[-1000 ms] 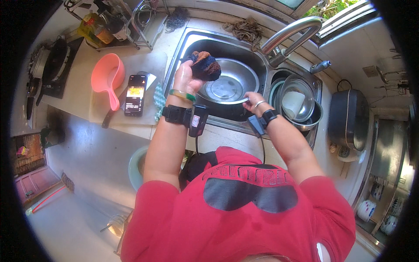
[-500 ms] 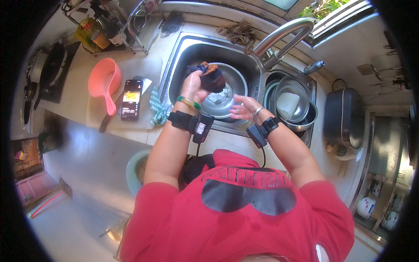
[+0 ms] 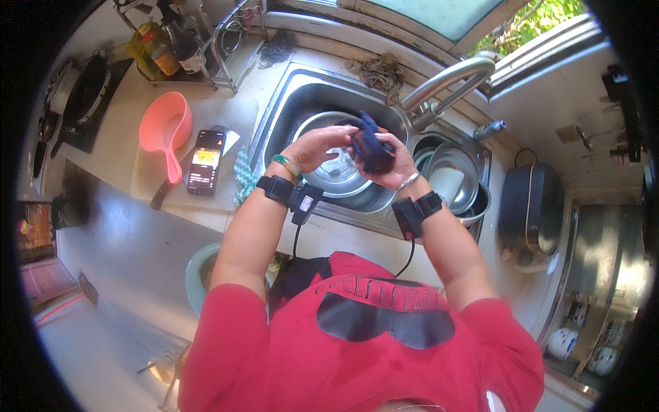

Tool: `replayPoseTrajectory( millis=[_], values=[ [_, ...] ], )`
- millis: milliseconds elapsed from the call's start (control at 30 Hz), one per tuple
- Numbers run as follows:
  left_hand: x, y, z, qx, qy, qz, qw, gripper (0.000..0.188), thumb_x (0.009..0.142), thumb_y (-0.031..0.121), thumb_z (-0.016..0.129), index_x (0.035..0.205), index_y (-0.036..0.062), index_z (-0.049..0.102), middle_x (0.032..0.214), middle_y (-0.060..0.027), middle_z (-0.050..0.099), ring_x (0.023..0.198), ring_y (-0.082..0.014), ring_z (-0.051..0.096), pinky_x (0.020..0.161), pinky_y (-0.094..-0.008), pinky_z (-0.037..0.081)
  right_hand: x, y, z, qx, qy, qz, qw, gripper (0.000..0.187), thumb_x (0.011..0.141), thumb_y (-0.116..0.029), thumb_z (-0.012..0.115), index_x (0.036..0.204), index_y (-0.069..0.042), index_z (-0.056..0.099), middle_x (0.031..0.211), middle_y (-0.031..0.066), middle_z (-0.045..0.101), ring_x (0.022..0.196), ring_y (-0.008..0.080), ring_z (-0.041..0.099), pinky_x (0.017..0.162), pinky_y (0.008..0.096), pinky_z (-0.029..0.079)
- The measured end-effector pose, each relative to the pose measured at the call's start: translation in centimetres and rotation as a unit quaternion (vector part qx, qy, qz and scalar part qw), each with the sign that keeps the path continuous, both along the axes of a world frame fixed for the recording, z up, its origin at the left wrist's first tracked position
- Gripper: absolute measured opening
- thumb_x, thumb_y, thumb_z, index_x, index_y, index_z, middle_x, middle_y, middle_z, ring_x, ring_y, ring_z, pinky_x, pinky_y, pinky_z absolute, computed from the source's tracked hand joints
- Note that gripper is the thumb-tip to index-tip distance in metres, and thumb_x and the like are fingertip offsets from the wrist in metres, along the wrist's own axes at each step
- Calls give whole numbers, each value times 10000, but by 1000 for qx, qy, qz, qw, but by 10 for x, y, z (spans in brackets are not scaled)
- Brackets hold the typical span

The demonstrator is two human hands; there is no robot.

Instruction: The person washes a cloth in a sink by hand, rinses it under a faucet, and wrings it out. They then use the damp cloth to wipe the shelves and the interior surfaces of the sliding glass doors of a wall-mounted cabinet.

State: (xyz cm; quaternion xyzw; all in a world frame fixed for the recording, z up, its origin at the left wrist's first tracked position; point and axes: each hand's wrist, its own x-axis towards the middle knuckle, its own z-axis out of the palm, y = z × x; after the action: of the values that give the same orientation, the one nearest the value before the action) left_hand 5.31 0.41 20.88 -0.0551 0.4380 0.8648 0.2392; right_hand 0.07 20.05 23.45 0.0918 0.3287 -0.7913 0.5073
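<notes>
A crumpled, dark navy and rust-brown bundle [image 3: 373, 152], apparently cloth, is held over the sink [image 3: 274, 103] in my right hand [image 3: 403, 165]. The right fingers curl around its right side and underside. On its left side is my left hand [image 3: 317, 147], with fingers apart and their tips close to the bundle; whether they touch it is hard to make out. Below both hands a round metal basin [image 3: 310, 125] sits in the sink bowl, with something pale in its middle.
Behind the sink's right side rises a curved faucet [image 3: 449, 86]. Stacked bowls [image 3: 473, 175] fill the smaller bowl at right. A pink ladle [image 3: 165, 127], a phone [image 3: 206, 165], a dark-handled knife [image 3: 161, 194] and a teal checked cloth [image 3: 243, 178] lie at left. A black appliance [image 3: 532, 206] stands right.
The bundle has passed from my left hand to my right and moved rightward. My left hand has loosened, and my right hand, formerly open, has closed around it.
</notes>
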Motion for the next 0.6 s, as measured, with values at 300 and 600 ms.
replayPoseTrajectory(
  millis=[300,600],
  values=[
    [-4,48,-39,307,-69,129,940,955,535,762,548,1257,147,442,1126,-155,560,1029,-292,549,976,-508,331,24,-10,8,-368,-309,-15,877,781,646,-193,734,1277,-6,314,1179,136,405,870,173,496,751,275,462],
    [-46,28,-15,107,7,106,989,308,761,277,701,985,95,594,866,-41,615,769,-165,611,708,-313,509,8,17,-15,-100,-80,107,986,654,750,-412,667,1233,-48,420,1122,145,518,968,218,530,801,376,461]
  ],
)
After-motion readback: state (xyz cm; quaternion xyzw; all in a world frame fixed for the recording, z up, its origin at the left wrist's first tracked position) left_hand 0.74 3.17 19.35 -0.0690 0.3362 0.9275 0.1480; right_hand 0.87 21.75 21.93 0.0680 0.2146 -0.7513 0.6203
